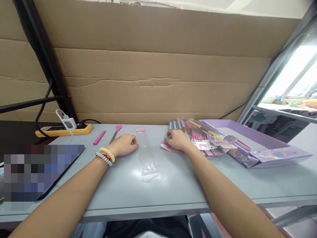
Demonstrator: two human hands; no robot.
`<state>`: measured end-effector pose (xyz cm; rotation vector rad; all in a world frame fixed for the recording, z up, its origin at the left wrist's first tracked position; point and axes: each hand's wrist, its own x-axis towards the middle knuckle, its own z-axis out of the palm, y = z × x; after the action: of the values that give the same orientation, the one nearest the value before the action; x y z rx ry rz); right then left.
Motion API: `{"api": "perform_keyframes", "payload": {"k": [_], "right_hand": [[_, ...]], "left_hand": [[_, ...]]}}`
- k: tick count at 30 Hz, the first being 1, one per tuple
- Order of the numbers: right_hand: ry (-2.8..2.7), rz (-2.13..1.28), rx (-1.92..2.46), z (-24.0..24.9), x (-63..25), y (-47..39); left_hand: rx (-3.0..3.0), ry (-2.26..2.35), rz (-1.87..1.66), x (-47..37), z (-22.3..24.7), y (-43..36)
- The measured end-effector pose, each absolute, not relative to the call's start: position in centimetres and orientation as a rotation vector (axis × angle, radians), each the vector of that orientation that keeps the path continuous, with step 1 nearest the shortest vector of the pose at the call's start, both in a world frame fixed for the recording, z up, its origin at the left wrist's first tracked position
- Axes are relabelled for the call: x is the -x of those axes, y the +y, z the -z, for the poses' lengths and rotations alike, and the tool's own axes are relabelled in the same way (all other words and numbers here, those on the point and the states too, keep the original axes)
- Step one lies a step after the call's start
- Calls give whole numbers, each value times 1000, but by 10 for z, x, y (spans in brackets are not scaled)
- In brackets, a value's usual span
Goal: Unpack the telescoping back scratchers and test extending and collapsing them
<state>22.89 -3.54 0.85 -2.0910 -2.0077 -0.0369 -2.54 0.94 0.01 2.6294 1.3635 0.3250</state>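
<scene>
My left hand (125,144) rests on the grey table with its fingers curled in, and I see nothing held in it. Just behind it lies a back scratcher (118,127) with a pink claw-shaped head and a thin dark rod, partly hidden by the hand. A loose pink handle sleeve (99,137) is to its left. To the right of that hand, a flat clear plastic bag (146,152) with a pink header lies on the table. My right hand (177,140) has its fingers closed over packaged back scratchers (172,124) at the left of a colourful pile.
Behind the pile's right side stands a lilac open box (257,138). An orange power strip (81,129) with a white charger (69,123) is at the back left. A dark tablet-like device (61,165) lies front left. Cardboard (158,82) walls the back.
</scene>
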Motion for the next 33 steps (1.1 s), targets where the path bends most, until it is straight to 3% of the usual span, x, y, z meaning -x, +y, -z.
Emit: {"api": "perform_keyframes", "payload": {"k": [14,33], "right_hand": [[-1480,307,2428,-28,-259,-44],[-1420,296,2467,-19,-264,-39]], "left_hand": [[-2591,1373,-205,22,2,6],[-2627,1354,-129,22,0,7]]}}
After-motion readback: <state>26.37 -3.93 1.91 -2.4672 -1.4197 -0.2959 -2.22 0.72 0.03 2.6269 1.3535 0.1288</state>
